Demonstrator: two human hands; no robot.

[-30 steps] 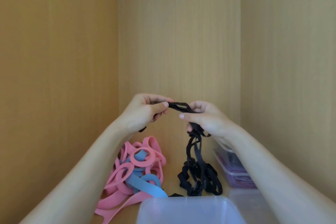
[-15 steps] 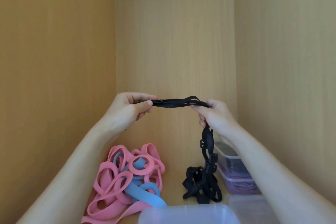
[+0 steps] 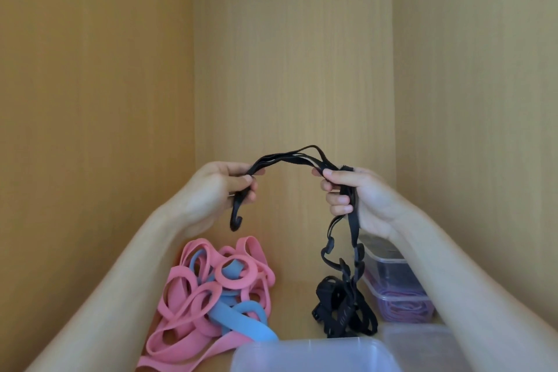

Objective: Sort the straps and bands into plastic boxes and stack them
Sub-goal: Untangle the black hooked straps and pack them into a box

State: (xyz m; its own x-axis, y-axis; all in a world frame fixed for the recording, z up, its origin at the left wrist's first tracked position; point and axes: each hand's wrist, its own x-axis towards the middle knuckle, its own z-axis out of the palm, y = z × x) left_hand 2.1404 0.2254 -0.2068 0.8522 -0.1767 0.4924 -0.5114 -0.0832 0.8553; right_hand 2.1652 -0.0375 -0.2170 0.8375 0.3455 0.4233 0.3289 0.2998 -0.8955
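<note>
Both hands hold a bundle of thin black straps (image 3: pixel 290 157) raised above the shelf floor. My left hand (image 3: pixel 217 190) grips one end, and a short hooked tail hangs below its fingers. My right hand (image 3: pixel 356 193) grips the other end, from which long strands hang down to a black strap pile (image 3: pixel 341 308) on the floor. Between the hands the straps arch upward. A heap of pink bands (image 3: pixel 193 290) mixed with blue bands (image 3: pixel 241 320) lies at the lower left.
A clear plastic box (image 3: pixel 305 353) sits at the bottom edge, with a clear lid (image 3: pixel 422 344) to its right. Two stacked lidded boxes (image 3: pixel 395 287) holding purple bands stand at the right wall. Wooden cabinet walls enclose left, back and right.
The hands have moved apart and the black straps between them now bow upward in a longer arch. More strap length hangs from my right hand.
</note>
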